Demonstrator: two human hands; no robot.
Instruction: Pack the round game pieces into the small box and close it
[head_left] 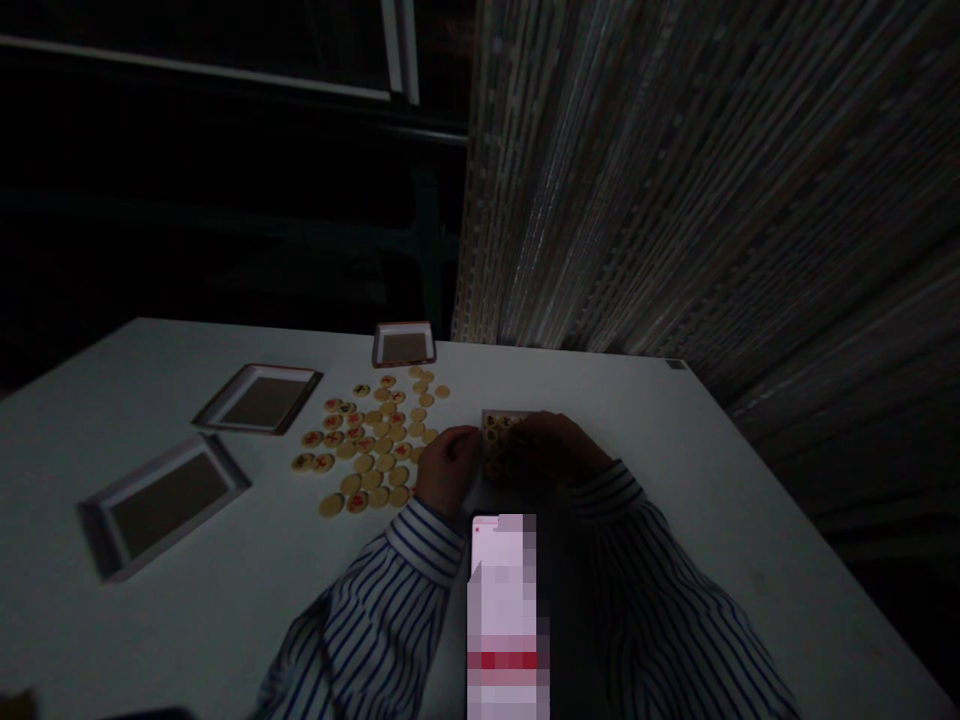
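Dim white table (697, 480): left hand (448, 470) and right hand (559, 450) at small box (499, 432)

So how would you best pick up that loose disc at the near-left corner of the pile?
Pinch the disc by its rim from above, coming in from the bare table on its left: it lies flat and thin, with neighbours close on its right.

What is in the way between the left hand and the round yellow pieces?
Nothing visible. The left hand lies right beside the round yellow pieces on the table; the small box sits on its other side, by the right hand.
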